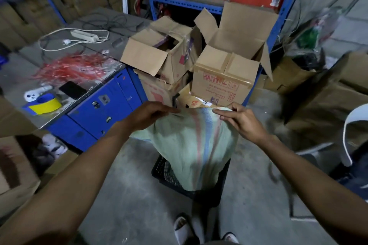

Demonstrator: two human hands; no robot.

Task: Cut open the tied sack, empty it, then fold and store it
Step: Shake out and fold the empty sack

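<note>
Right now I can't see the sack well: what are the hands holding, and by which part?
Both hands hold the sack by its top edge: left hand and right hand pinch opposite ends, with the sack hanging into the black crate.

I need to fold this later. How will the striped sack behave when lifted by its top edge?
Probably floppy: the sack sags and drapes between the left hand and right hand. Likely light, since fingertip pinches hold it up. Its lower end hangs into the black crate, so it may snag there.
</note>
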